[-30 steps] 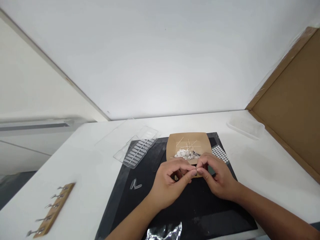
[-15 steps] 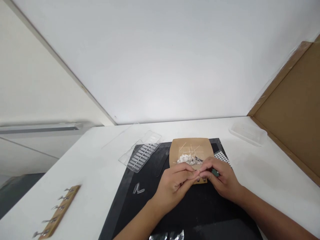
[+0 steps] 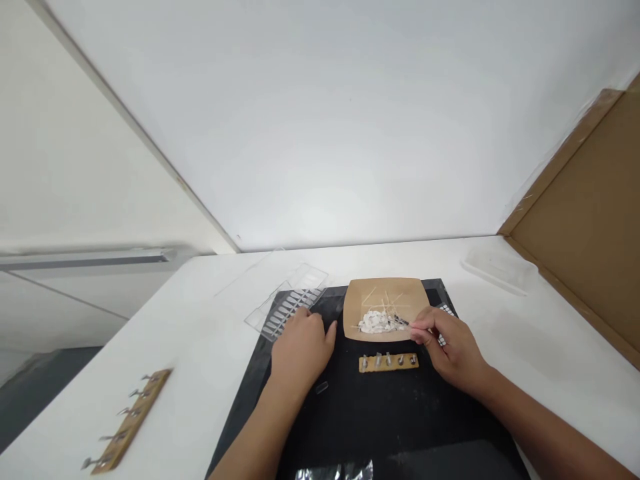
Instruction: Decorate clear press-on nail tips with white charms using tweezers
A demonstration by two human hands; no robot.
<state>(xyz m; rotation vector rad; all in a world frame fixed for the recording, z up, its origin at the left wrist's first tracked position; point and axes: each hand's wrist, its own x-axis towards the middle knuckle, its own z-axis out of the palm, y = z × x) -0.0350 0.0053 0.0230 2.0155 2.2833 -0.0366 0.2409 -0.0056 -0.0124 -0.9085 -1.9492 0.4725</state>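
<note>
My left hand [image 3: 303, 347] rests at the near edge of a clear plastic case [image 3: 285, 310] with rows of nail tips. Its thumb is spread out and its fingertips are partly hidden. At the right rim of a brown paper tray [image 3: 357, 300], my right hand [image 3: 447, 343] is closed in a pinch; what it holds, if anything, is too small to tell. White bits [image 3: 377, 321] and thin sticks lie in the tray. Between my hands stands a wooden strip [image 3: 387, 363] with several metal posts, some bearing clear nail tips. One loose clear nail tip [image 3: 321, 387] lies below my left hand.
A black mat [image 3: 370, 420] lies under these things on the white table [image 3: 200, 347]. Another wooden strip with posts [image 3: 133, 420] lies at left. A sheet of white dots [image 3: 447, 310] shows behind my right hand. Farther right are a clear plastic box [image 3: 500, 270] and cardboard [image 3: 585, 200].
My hands have parted. My left hand moved left to the clear case, and my right stayed at the tray's right side. The wooden strip between them is now uncovered.
</note>
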